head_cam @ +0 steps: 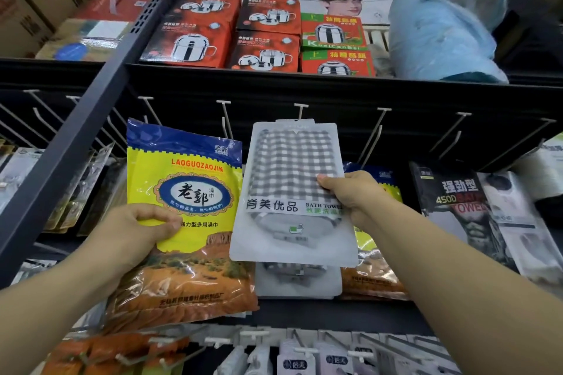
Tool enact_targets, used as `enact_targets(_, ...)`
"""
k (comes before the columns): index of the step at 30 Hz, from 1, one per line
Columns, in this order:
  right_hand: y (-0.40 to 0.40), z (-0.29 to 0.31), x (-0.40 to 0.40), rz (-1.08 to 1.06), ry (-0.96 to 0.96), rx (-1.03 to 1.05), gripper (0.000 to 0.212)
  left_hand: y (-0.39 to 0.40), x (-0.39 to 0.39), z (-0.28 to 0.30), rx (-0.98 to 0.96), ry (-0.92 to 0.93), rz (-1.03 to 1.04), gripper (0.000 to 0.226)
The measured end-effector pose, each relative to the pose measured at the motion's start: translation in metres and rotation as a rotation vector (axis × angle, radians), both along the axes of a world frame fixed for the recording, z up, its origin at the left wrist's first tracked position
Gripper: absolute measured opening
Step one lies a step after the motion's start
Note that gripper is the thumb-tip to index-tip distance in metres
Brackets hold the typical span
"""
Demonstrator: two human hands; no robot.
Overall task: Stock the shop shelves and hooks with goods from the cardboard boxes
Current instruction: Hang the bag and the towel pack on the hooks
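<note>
My left hand [138,230] grips a yellow, blue and orange bath-towel packet [182,179] by its left edge, held up in front of the hook wall. My right hand [355,196] pinches a clear packet with a grey checked bath towel [294,189] at its right edge. The top of that packet sits right under a white T-shaped hook [301,108]; whether it is on the hook I cannot tell. A second checked packet [298,281] hangs behind and below it.
Several bare white hooks [382,119] jut from the black panel. Above, a shelf holds red and green boxes of steel pots [268,36] and a blue plastic-wrapped bundle [444,27]. Black towel packets [460,207] hang at right; more packets hang on a lower hook row [292,356].
</note>
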State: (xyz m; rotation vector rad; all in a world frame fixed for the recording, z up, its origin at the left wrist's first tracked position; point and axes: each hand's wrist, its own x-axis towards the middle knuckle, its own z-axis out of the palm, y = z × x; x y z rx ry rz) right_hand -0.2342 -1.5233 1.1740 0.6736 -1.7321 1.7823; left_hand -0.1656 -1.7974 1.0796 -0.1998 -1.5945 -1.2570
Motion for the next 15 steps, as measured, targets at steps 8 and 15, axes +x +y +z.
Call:
enact_targets(8,-0.0017,-0.0013,0.0019,0.006,-0.021,-0.04,0.028,-0.0114,-0.0013,-0.0008,-0.004,0.028,0.01,0.008)
enact_targets(15,-0.0001,-0.0073,0.0009,0.009,-0.049,-0.07,0.026,-0.0105,0.0001,-0.0013,-0.025,0.026,0.027,0.008)
